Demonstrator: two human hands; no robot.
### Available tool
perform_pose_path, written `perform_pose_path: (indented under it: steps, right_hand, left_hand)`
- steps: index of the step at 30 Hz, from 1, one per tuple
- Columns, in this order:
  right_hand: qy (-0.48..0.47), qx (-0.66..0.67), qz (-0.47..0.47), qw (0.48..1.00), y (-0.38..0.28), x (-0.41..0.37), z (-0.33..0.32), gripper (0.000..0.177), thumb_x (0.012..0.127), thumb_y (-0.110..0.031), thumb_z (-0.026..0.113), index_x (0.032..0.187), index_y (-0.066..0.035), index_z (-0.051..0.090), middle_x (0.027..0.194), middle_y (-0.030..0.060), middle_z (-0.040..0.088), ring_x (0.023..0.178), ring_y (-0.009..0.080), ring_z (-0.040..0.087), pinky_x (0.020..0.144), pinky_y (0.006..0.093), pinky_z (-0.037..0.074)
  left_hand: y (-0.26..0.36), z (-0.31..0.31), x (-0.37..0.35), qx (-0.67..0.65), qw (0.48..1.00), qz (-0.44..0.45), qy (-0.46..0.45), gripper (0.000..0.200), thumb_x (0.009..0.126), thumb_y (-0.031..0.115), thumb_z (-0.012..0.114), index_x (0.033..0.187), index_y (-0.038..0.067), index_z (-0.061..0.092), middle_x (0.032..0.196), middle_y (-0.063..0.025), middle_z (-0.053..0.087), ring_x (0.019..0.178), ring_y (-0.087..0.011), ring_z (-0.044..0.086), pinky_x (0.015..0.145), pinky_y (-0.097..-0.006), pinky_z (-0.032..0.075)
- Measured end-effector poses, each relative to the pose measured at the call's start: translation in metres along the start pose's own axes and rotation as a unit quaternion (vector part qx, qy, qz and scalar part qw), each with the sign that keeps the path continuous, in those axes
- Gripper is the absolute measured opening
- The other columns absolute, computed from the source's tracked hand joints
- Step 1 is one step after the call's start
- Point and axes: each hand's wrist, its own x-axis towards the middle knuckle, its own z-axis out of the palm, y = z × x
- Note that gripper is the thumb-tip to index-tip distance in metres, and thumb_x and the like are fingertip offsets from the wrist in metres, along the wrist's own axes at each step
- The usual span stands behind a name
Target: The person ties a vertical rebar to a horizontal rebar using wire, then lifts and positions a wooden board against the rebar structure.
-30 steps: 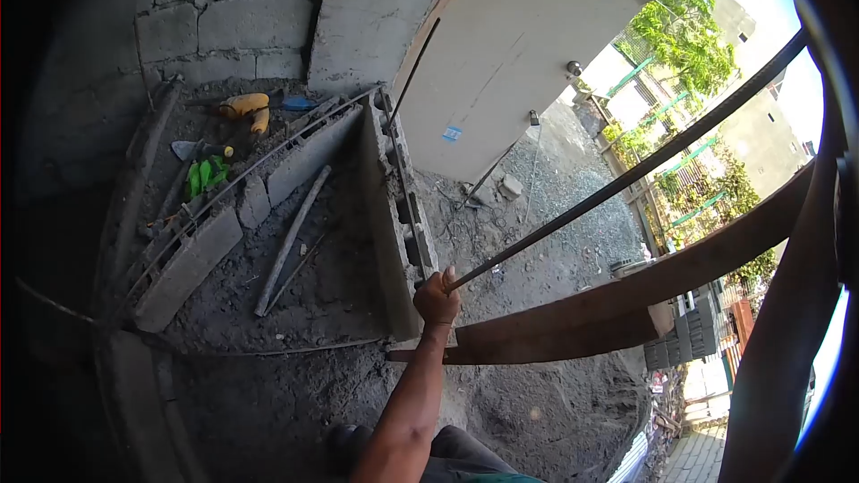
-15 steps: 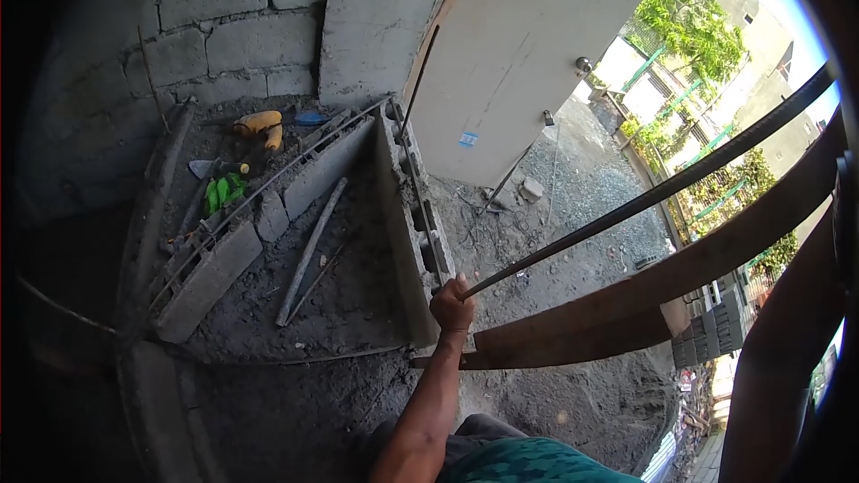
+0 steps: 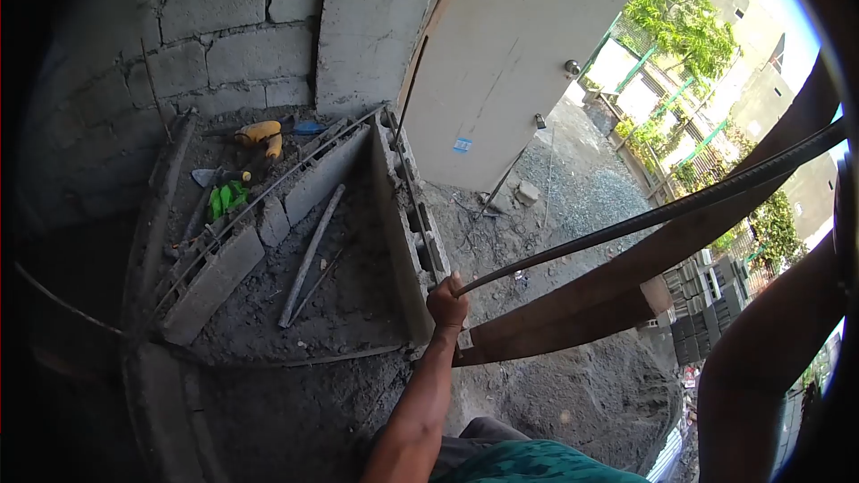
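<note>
My left hand (image 3: 447,302) is closed round a steel rebar (image 3: 617,233) at the corner of a low hollow-block wall (image 3: 407,215). The ribbed bar runs from the fist up to the right edge of the view. Another thin bar (image 3: 415,183) lies along the top of the wall, over the block holes. Below the held rebar, brown wooden timber (image 3: 573,322) slants up to the right, partly behind it. At the far right my right arm (image 3: 747,385) reaches upward; its hand is hidden at the dark edge.
Inside the block enclosure lies a grey stick (image 3: 311,255) on dirt. Beyond the left block row are a yellow power tool (image 3: 259,133), a trowel (image 3: 206,176) and green gloves (image 3: 227,200). A door (image 3: 510,63) stands ahead. Stacked blocks (image 3: 698,304) are on the right.
The rebar's far end has come down at the right, and the bar now bows slightly. My left hand keeps its grip with a small shift left. The camera view has shifted a little.
</note>
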Motion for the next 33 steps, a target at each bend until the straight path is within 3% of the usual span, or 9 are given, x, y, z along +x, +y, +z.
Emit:
perform_pose_path:
  steps: [5,6,7,9,16,20,25,29,33]
  right_hand:
    - [0.290,-0.070,-0.020,0.954,0.054,-0.001,0.058,0.039,0.097,-0.030,0.051,0.063,-0.015,0.041,0.059,-0.0024,0.041,0.043,0.0118,0.040,0.045,0.0277,0.036]
    - [0.109,0.046,0.006,0.993,0.057,-0.015,0.048,0.041,0.098,-0.032,0.050,0.061,-0.016,0.041,0.058,-0.0034,0.042,0.043,0.0120,0.042,0.045,0.0281,0.036]
    - [-0.127,0.040,-0.108,0.985,0.087,0.006,0.011,0.008,0.100,-0.018,0.060,0.096,-0.012,0.061,0.065,-0.0051,0.041,0.054,0.0080,0.038,0.047,0.0252,0.027]
    - [0.197,0.022,0.007,0.980,0.100,0.024,0.045,0.011,0.098,-0.014,0.061,0.089,-0.010,0.056,0.063,-0.0039,0.038,0.054,0.0088,0.036,0.047,0.0256,0.026]
    - [0.153,0.073,0.081,0.982,0.148,0.049,0.050,0.012,0.099,-0.017,0.060,0.093,-0.007,0.057,0.063,-0.0061,0.033,0.052,0.0067,0.032,0.049,0.0253,0.028]
    - [0.180,0.057,0.150,0.970,0.144,0.052,0.063,0.017,0.098,-0.022,0.063,0.092,-0.008,0.056,0.066,-0.0069,0.042,0.054,0.0059,0.037,0.051,0.0252,0.033]
    - [0.183,-0.018,0.154,0.971,0.148,0.052,0.056,0.059,0.093,-0.050,0.067,0.123,0.000,0.058,0.100,0.0092,0.063,0.084,0.0171,0.062,0.076,0.0374,0.052]
    - [0.096,0.055,0.182,0.977,0.160,0.063,0.041,0.051,0.098,-0.046,0.063,0.118,0.000,0.057,0.088,0.0064,0.062,0.074,0.0176,0.060,0.070,0.0351,0.051]
    - [0.061,0.109,0.213,0.969,0.165,0.074,0.043,0.033,0.101,-0.040,0.059,0.093,-0.008,0.053,0.065,-0.0029,0.042,0.055,0.0115,0.040,0.053,0.0275,0.035]
  left_hand:
    - [0.002,0.000,-0.002,0.029,0.999,-0.026,-0.005,0.046,0.101,0.037,0.051,0.068,0.008,0.065,0.064,-0.0190,0.063,0.062,-0.0441,0.063,0.054,-0.0531,0.047]
    - [-0.001,0.004,-0.004,0.036,0.999,-0.028,0.003,0.046,0.101,0.038,0.051,0.068,0.008,0.065,0.064,-0.0191,0.063,0.062,-0.0444,0.063,0.054,-0.0532,0.047]
    - [0.003,0.005,-0.003,0.035,0.998,-0.043,-0.003,0.046,0.100,0.039,0.052,0.069,0.009,0.065,0.065,-0.0195,0.063,0.063,-0.0447,0.063,0.055,-0.0531,0.047]
    - [0.001,0.002,-0.002,0.040,0.998,-0.054,-0.010,0.046,0.100,0.039,0.052,0.069,0.009,0.065,0.065,-0.0199,0.064,0.065,-0.0449,0.063,0.056,-0.0531,0.048]
    - [0.037,-0.050,0.005,0.060,0.971,-0.070,-0.219,0.056,0.079,0.050,0.080,0.102,0.002,0.062,0.095,-0.0182,0.067,0.091,-0.0383,0.065,0.080,-0.0475,0.051]
    - [0.026,-0.106,-0.039,-0.013,0.992,0.003,-0.125,0.068,0.078,0.039,0.084,0.125,0.000,0.054,0.107,-0.0178,0.063,0.098,-0.0348,0.064,0.084,-0.0451,0.051]
    - [-0.057,-0.223,-0.106,0.074,0.940,-0.280,-0.180,0.061,0.081,0.031,0.082,0.125,-0.002,0.055,0.105,-0.0167,0.064,0.097,-0.0341,0.065,0.086,-0.0450,0.052]
    - [-0.072,-0.275,-0.120,0.131,0.902,-0.355,-0.208,0.061,0.081,0.030,0.082,0.126,-0.002,0.055,0.110,-0.0188,0.065,0.101,-0.0348,0.066,0.086,-0.0457,0.052]
    - [-0.018,-0.197,-0.077,-0.022,0.975,-0.164,-0.149,0.073,0.079,0.030,0.085,0.134,-0.002,0.049,0.118,-0.0238,0.061,0.110,-0.0376,0.062,0.094,-0.0455,0.050]
